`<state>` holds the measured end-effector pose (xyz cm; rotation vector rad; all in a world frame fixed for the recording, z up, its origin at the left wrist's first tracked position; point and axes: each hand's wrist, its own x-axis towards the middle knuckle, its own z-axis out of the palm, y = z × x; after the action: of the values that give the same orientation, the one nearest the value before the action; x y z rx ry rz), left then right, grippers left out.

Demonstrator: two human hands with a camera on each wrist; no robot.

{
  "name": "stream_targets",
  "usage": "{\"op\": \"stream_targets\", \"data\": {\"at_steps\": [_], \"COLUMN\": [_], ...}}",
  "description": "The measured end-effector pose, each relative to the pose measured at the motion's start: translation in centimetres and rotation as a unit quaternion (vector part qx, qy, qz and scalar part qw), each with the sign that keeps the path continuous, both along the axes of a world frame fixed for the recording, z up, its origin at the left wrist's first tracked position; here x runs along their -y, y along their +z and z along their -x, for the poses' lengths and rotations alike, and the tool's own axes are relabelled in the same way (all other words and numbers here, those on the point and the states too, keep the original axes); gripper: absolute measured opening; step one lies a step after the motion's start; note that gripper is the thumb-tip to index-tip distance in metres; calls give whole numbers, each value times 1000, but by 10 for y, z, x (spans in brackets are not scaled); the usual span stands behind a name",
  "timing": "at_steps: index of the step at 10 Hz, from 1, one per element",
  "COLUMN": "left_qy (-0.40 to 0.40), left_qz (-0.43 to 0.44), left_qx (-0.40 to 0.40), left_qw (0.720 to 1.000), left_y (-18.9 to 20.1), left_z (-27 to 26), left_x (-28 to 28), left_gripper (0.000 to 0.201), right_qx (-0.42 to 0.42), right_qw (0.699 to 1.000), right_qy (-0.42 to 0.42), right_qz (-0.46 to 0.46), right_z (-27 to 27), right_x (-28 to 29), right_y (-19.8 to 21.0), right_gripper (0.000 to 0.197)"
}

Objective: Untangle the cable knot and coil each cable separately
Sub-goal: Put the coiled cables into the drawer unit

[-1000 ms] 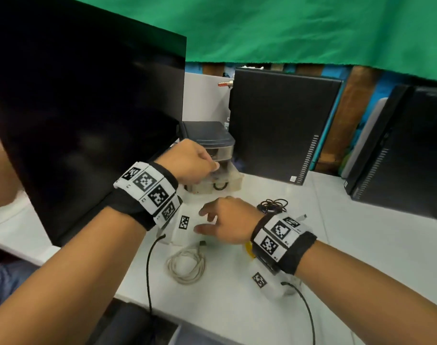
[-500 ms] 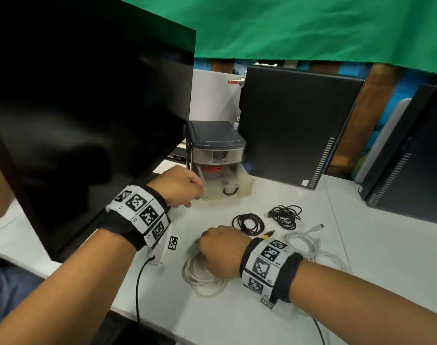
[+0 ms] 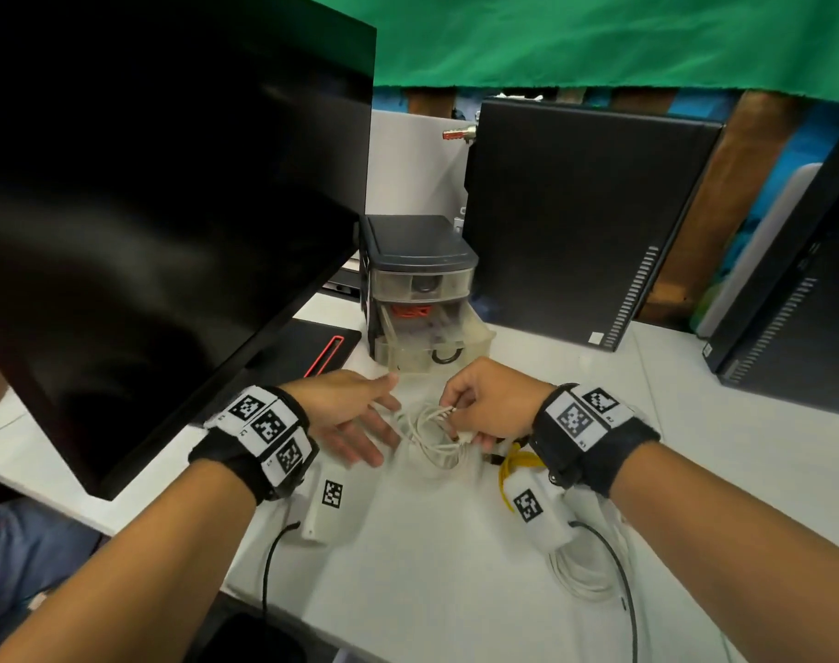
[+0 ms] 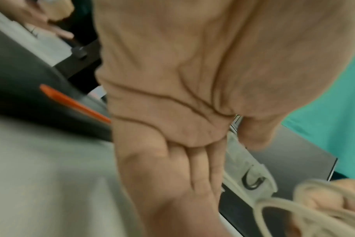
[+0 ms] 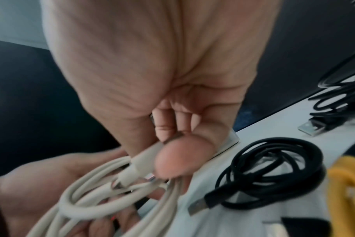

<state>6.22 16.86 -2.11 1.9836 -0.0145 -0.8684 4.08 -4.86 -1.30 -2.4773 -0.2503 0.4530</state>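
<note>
A coiled white cable (image 3: 431,440) hangs just above the white desk (image 3: 431,567) in the middle of the head view. My right hand (image 3: 455,418) pinches its loops and plug end between thumb and fingers; the right wrist view shows the same pinch by the right hand (image 5: 162,160) on the white cable (image 5: 87,206). My left hand (image 3: 360,418) lies with palm up and fingers straight at the coil's left side, holding nothing. In the left wrist view the left hand (image 4: 192,160) is flat, with the white cable (image 4: 294,213) beside it.
A black monitor (image 3: 145,208) fills the left. A small drawer unit (image 3: 417,260) with an open clear drawer (image 3: 474,344) stands behind the hands. A PC tower (image 3: 575,222) stands beyond. Coiled black cables (image 5: 274,173), a yellow cable (image 3: 518,464) and another white bundle (image 3: 584,571) lie right.
My left hand came down from the drawer and opened beside the coil. My right hand lifted the white coil off the desk and moved it toward the drawer.
</note>
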Motion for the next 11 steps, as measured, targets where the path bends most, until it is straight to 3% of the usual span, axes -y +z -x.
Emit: {"op": "stream_targets", "data": {"at_steps": [1, 2, 3, 4, 5, 6, 7, 9, 10, 11], "left_qy": [-55, -105, -71, -31, 17, 80, 160, 287, 241, 200], "left_qz": [42, 44, 89, 138, 202, 245, 252, 221, 168, 145], "left_qx": [-67, -31, 37, 73, 104, 148, 175, 194, 180, 178], "left_qw": [995, 993, 993, 987, 974, 955, 938, 912, 939, 952], "left_y": [-2, 0, 0, 5, 15, 26, 28, 15, 8, 7], "left_z": [5, 11, 13, 11, 5, -3, -10, -8, -6, -4], "left_x": [7, 15, 20, 16, 13, 17, 24, 30, 30, 30], "left_gripper": [91, 69, 27, 16, 18, 20, 26, 33, 26, 24], "right_qx": [3, 10, 64, 46, 38, 80, 105, 41, 25, 19], "right_qw": [1000, 1000, 997, 990, 959, 927, 905, 906, 912, 940], "right_qy": [-10, -16, -20, -43, -81, -132, -198, -292, -282, -246], "right_qz": [-12, -24, -37, -130, -268, -343, -361, -303, -297, -237], "right_z": [1, 4, 8, 13, 13, -3, -29, -77, -86, -75], "right_x": [2, 0, -1, -1, 1, -2, -4, 6, 6, -10], "right_y": [-4, -10, -11, 0, 19, 36, 50, 51, 39, 44], "right_gripper": [6, 8, 7, 18, 23, 16, 13, 8, 15, 22]}}
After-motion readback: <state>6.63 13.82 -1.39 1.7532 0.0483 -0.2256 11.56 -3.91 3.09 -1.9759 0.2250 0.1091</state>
